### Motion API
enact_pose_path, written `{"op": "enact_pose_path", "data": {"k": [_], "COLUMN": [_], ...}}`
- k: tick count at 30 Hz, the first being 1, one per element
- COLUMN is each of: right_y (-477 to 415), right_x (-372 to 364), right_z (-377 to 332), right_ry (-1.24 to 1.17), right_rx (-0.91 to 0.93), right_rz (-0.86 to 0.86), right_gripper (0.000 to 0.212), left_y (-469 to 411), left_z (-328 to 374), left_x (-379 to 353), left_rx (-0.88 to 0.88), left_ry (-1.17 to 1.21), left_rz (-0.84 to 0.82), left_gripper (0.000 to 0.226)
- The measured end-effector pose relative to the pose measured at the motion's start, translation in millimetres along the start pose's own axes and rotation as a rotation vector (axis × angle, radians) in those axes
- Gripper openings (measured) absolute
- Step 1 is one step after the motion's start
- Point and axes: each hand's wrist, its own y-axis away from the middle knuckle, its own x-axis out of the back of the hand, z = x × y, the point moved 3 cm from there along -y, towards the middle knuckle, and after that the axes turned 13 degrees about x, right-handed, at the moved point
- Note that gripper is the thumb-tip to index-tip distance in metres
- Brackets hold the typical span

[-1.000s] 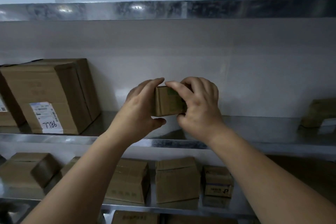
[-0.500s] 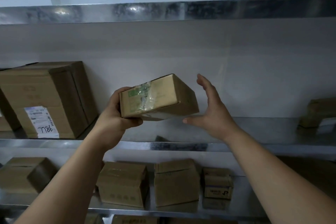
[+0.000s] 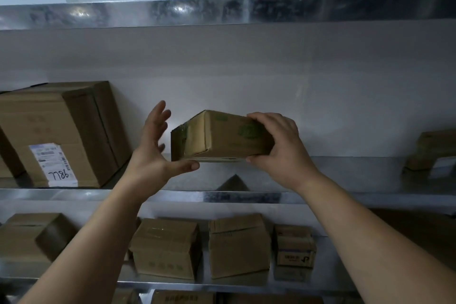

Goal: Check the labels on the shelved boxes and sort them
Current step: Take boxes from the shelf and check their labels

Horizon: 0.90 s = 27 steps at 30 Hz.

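Observation:
A small cardboard box [image 3: 222, 137] with green print is held in the air just above the middle metal shelf [image 3: 345, 175]. My right hand [image 3: 278, 145] grips its right end, fingers over the top and thumb underneath. My left hand [image 3: 155, 148] is open just left of the box, fingers spread, its thumb reaching under the box's lower left corner; whether it touches is unclear. The taped end of the box faces my left palm.
A large box [image 3: 61, 131] with a white shipping label [image 3: 53, 164] stands at the shelf's left. Another box [image 3: 434, 150] sits at the far right. Several smaller boxes [image 3: 165, 247] line the lower shelf [image 3: 328, 281]. A metal shelf lip [image 3: 222, 12] runs overhead.
The box passed from my left hand to my right hand and turned, so its taped end now faces left. My left hand let go and opened beside it.

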Motion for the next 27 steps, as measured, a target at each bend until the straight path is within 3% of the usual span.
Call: {"op": "enact_pose_path", "data": {"k": [3,6,9,15,18,20,23,27], "right_y": [-3.6,-7.6,-8.6,-8.1,-6.2,-3.7,1.3,8.5], "right_x": [-2.6,-5.9,-6.4,-3.3,3.5,6.0,2.0,-12.2], "right_z": [-4.2,-7.1,-7.0,-6.6,-1.4,6.4,13.5,17.9], "right_ry": [0.1,0.149,0.138,0.111,-0.073,-0.286,-0.574,-0.787], "right_rx": [0.069,0.12,0.118,0.121,-0.029,-0.2,-0.404,-0.57], "right_rz": [0.003,0.021,0.023,0.036,0.087,0.112,0.078,0.049], "right_gripper": [0.079,0.076,0.075,0.088,0.112,0.117,0.11,0.085], "left_y": [4.2,5.2,1.9,-2.3,-3.5,-4.6,-6.5,-6.2], "left_z": [18.3,29.9,29.5,25.0,23.0,22.4,22.8,24.3], "left_x": [-5.7,-14.9,-16.5,-17.6,-12.7,-7.1,-3.1,-6.6], "left_rx": [-0.121,-0.192,-0.196,-0.167,-0.051,0.048,0.27,0.452], "left_ry": [-0.219,-0.343,-0.316,-0.24,-0.05,0.098,0.353,0.428], "left_rz": [-0.005,-0.008,0.013,0.001,0.019,0.067,0.097,0.087], "left_gripper": [0.134,0.11,0.09,0.084,0.078,0.067,0.059,0.05]}}
